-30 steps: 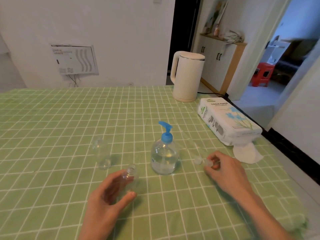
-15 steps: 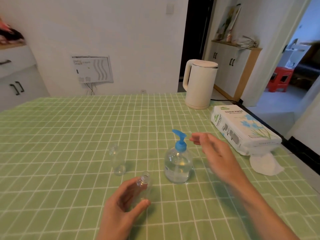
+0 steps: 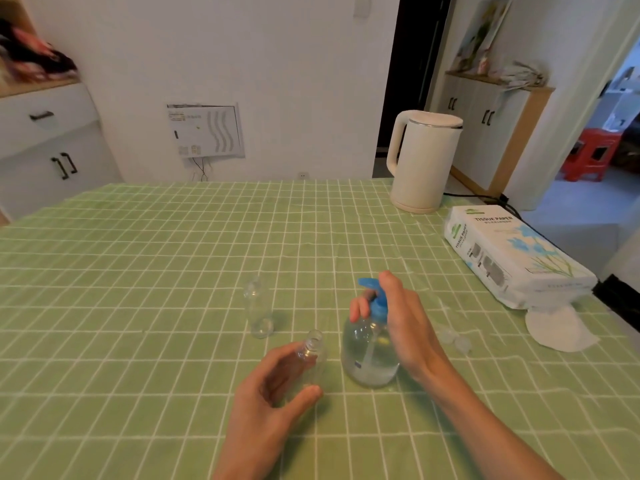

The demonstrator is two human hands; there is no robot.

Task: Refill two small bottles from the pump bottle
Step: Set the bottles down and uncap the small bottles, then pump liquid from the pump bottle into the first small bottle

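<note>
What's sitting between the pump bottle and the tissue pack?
In the head view, two small clear caps lie on the tablecloth between pump bottle and tissue pack.

Table (image 3: 145,271), green grid-check cloth, items resting on it.
Centre near: pump bottle (image 3: 369,355); left of it two small clear bottles (image 3: 257,311) (image 3: 311,358); right, two clear caps (image 3: 455,339). Far right: kettle (image 3: 422,162), tissue pack (image 3: 512,258), loose tissue (image 3: 557,329).
</note>
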